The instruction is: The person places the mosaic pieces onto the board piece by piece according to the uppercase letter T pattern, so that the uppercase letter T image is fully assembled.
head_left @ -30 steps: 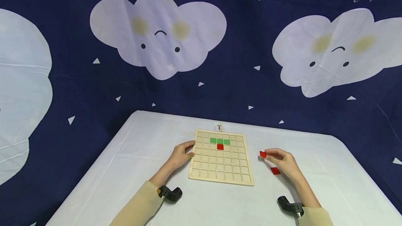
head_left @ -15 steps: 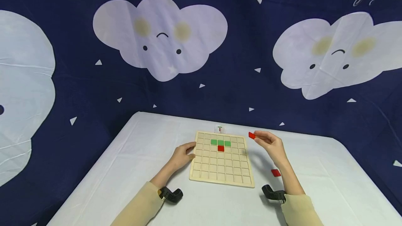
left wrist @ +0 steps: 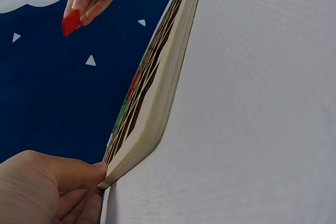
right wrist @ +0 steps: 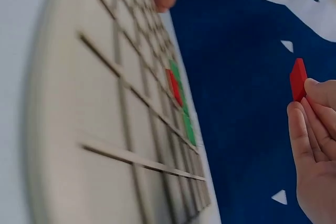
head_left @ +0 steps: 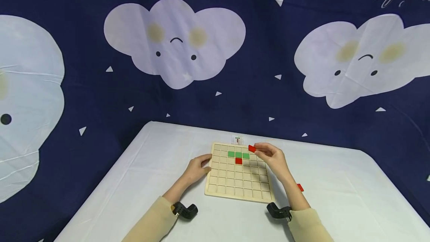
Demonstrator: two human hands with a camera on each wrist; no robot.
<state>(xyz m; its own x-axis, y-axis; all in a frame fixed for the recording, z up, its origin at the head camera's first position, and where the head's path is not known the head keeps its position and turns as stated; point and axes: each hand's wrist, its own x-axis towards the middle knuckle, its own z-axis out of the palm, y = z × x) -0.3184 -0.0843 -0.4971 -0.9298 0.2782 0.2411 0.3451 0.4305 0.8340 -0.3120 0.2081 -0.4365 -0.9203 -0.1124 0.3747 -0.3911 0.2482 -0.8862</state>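
Note:
My right hand [head_left: 274,161] pinches a red square tile [head_left: 252,148] between thumb and fingertips, raised above the back right part of a wooden grid board [head_left: 230,189]. The right wrist view shows this held tile [right wrist: 297,80] tilted on edge, apart from the board. My left hand [head_left: 196,169] rests at the board's left edge, thumb and forefinger touching it; its other fingers are partly hidden. On the board, green tiles [head_left: 238,155] form a row, and one red tile [head_left: 239,161] sits directly in front of the middle one.
Another red tile [head_left: 300,187] lies on the white table [head_left: 346,197] to the right, partly hidden by my right forearm. A small printed card [head_left: 237,139] with a coloured T pattern lies behind the board. A dark blue cloud-patterned cloth [head_left: 255,59] hangs beyond the table.
My right hand has lifted the red tile off the table at the right and carried it left, over the board. The left hand stays at the board's edge.

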